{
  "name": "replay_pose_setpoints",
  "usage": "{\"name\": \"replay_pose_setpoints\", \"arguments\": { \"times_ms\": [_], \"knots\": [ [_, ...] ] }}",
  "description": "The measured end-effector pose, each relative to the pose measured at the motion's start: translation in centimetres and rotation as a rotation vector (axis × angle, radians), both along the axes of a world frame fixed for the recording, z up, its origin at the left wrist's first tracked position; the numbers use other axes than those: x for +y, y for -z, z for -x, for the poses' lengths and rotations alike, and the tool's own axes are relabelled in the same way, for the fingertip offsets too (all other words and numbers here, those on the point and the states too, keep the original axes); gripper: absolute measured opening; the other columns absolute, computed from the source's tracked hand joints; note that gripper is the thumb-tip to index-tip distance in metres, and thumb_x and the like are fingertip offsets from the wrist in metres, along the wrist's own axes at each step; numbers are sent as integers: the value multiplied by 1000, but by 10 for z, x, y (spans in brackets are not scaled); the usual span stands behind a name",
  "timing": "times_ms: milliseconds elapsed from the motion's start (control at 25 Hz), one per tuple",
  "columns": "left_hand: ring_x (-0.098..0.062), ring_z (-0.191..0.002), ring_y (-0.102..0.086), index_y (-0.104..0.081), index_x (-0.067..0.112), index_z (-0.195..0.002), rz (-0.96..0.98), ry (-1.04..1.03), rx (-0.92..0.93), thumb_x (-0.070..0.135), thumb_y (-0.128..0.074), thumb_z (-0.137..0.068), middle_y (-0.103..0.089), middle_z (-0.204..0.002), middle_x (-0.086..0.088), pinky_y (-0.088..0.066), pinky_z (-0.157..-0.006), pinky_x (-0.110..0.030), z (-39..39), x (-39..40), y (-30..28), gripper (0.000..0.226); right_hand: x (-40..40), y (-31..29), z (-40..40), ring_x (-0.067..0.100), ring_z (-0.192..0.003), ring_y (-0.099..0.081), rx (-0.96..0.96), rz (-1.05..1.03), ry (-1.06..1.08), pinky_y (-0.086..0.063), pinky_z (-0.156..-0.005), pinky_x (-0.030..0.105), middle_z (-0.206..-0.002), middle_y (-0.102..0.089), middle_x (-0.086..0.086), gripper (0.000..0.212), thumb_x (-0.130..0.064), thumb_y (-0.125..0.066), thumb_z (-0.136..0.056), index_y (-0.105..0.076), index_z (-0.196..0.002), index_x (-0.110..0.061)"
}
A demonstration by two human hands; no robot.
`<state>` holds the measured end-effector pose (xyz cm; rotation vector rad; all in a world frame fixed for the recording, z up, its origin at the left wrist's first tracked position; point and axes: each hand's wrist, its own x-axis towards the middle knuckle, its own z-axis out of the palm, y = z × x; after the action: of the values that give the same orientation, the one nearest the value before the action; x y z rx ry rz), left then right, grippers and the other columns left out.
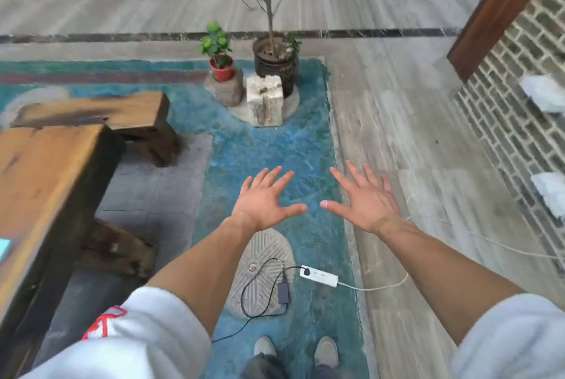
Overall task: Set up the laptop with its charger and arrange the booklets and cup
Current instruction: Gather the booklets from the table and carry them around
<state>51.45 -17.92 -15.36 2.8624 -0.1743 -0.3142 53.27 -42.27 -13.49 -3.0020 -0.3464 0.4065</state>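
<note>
Both my hands are stretched out in front of me, palms down, fingers spread, holding nothing: my left hand (pixel 263 200) and my right hand (pixel 363 200) hover over the blue rug. On the floor below lies the black charger brick (pixel 282 292) with its looped black cable, plugged into a white power strip (pixel 318 275). A wooden table (pixel 36 183) stands at the left; a pale blue corner of something (pixel 4 248) shows at its left edge. No laptop, booklet or cup is in view.
A wooden bench (pixel 101 113) stands beyond the table. Two potted plants (pixel 221 68) and stone blocks (pixel 264 100) sit at the rug's far end. A carved round stone (pixel 263 271) lies under the charger. A brick wall (pixel 513 109) and wooden post are at the right.
</note>
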Motion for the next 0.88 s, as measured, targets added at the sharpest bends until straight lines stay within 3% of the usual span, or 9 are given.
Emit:
{"name": "replay_pose_setpoints", "arguments": {
  "times_ms": [240, 440, 680, 880],
  "knots": [
    [-17, -151, -2, -10, 47, -151, -34, -181, -169, 99, -17, -58, -7, -164, 12, -3, -121, -48, 15, 50, -80, 107, 32, -82, -26, 23, -152, 4, -131, -3, -99, -7, -118, 54, -165, 4, -10, 89, -90, -22, -72, -3, -150, -51],
    [-17, -151, -4, -10, 46, -152, -90, -354, -217, 98, -14, -59, -8, -164, 12, -5, -121, -48, 53, 99, -103, 106, 76, -100, -40, 23, -152, 3, -171, -26, -250, -6, -119, 54, -165, 2, -9, 90, -91, -21, -71, -5, -150, -51],
    [-19, -151, -4, -11, 45, -153, -127, -660, -193, 91, -23, -71, -8, -164, 9, -4, -122, -49, 163, 171, -117, 94, 183, -98, -25, 23, -151, -3, -182, -58, -532, -11, -119, 54, -165, -2, -8, 87, -89, -24, -73, -7, -150, -50],
    [-21, -151, -10, -12, 45, -152, -177, -967, -199, 95, -16, -68, -13, -164, 8, -7, -121, -49, 276, 229, -117, 98, 292, -100, 20, 23, -151, -4, -179, -106, -776, -12, -118, 55, -165, -2, -9, 87, -89, -25, -74, -7, -150, -50]
  ]
}}
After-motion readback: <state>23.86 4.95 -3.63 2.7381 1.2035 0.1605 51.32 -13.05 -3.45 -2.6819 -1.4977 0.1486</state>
